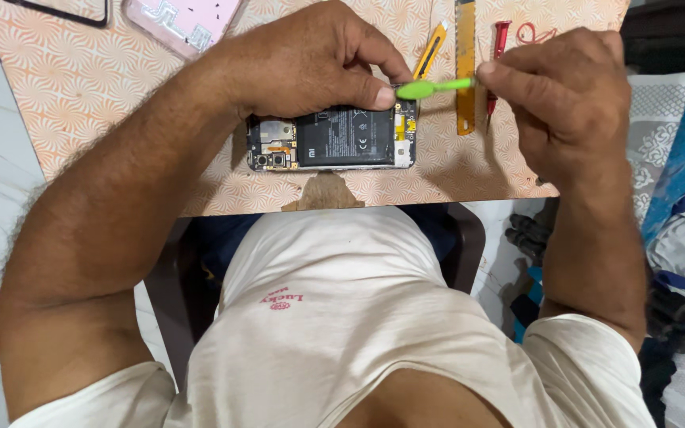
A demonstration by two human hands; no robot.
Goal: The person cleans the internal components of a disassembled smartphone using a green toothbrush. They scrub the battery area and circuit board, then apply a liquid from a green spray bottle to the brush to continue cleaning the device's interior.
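A black rectangular label (348, 136) is covering the battery of the opened phone (331, 139), which is lying at the centre of the view on the patterned table (65, 87); small pale symbols are showing on it. At eleven o'clock, a dark, flat glass panel (69, 9), seemingly a screen, is poking in from the top edge, mostly cut off. At six o'clock, a small red printed emblem (281, 300) is sitting on the white shirt (342, 333).

Phone-repair bench: opened phone (332, 137), screwdriver (496, 59), cutter (431, 49).
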